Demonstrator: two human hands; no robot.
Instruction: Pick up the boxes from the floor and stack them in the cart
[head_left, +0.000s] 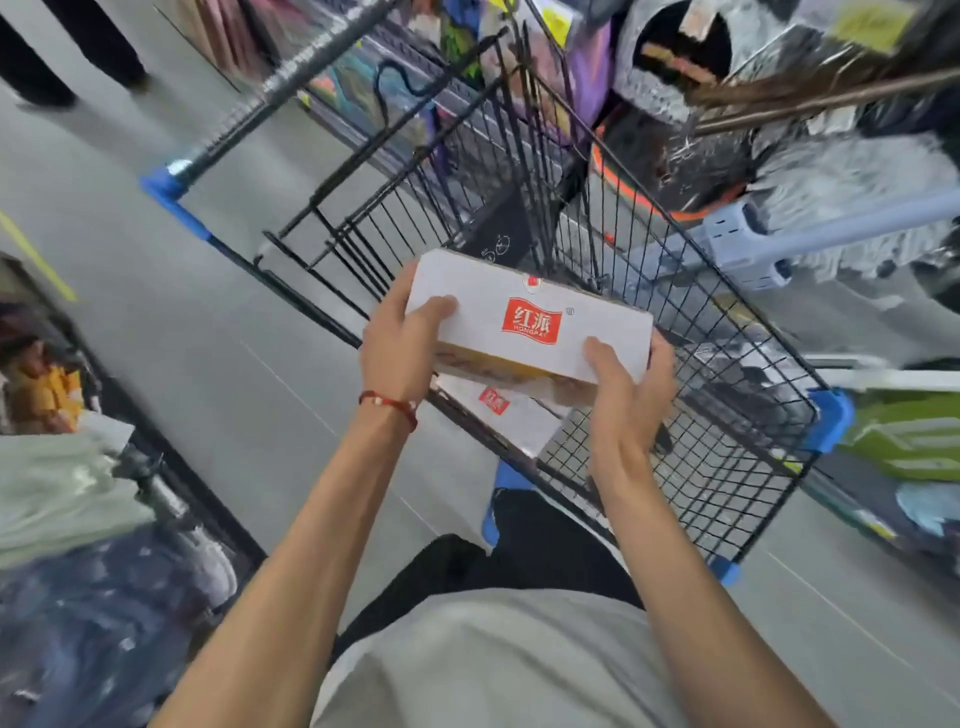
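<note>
While both hands grip a white box (530, 322) by its ends, it hangs over the cart (727, 415) near its closest edge. The left hand (397, 353) wraps its fingers (434, 309) over one end; the right hand (626, 384) clasps the other. Beneath it a second box (506, 415) already lies in the cart, so stacking looks underway. Whether more boxes wait on the floor (208, 338) cannot be told.

Held box (530, 317) — red label reads "红派 HONGPAI".
</note>
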